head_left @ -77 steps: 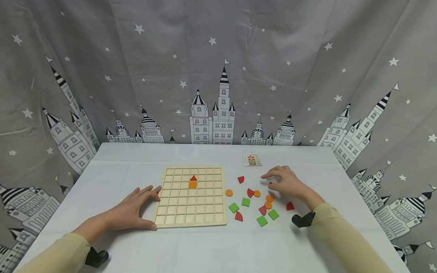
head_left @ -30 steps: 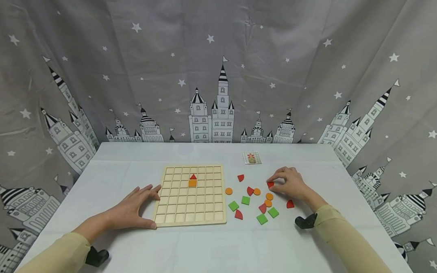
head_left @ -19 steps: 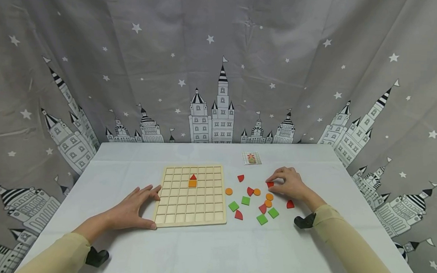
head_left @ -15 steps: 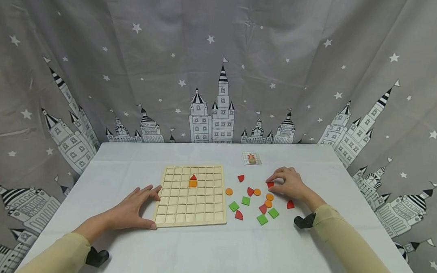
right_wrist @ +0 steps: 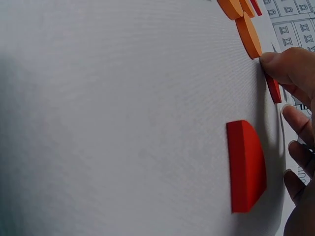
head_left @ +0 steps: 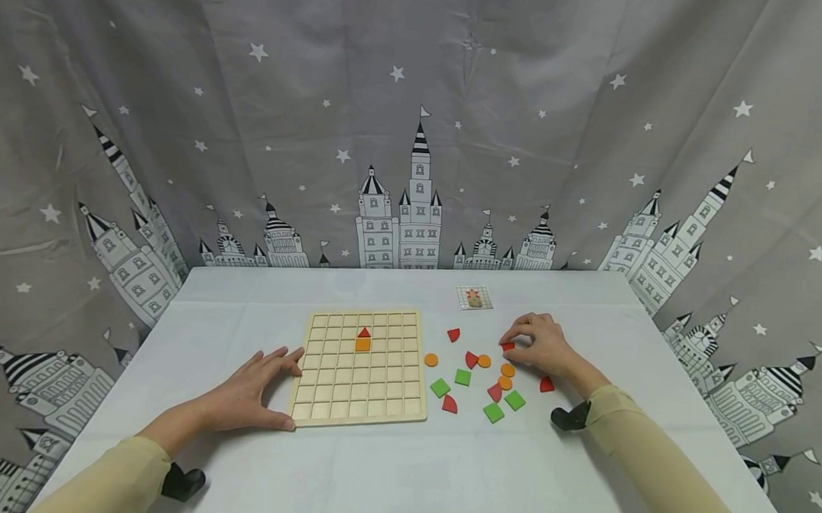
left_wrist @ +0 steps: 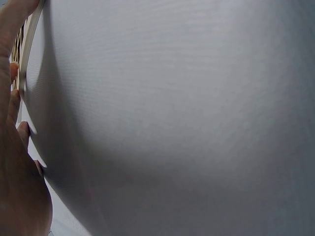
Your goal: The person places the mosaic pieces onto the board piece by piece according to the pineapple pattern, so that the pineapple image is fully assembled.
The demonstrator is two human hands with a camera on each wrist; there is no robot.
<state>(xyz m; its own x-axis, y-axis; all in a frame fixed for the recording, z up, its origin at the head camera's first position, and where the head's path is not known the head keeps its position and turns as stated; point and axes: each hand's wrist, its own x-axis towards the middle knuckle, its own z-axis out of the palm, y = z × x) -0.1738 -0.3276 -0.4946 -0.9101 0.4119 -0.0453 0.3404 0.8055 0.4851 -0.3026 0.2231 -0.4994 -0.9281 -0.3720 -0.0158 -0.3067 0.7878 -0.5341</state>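
Left hand (head_left: pixel 243 393): splayed, touching board (head_left: pixel 358 392) | right hand (head_left: pixel 541 345): pinching red piece (head_left: pixel 508 346) — orange discs (head_left: pixel 508 370), card (head_left: pixel 474 297) nearby

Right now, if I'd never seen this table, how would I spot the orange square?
On the white table, find the pale gridded board beside the person's left hand. Toward its far edge, just on the near side of the small red triangle, sits the orange square. It alone is orange and square-cornered: the other orange pieces are round discs off the board.
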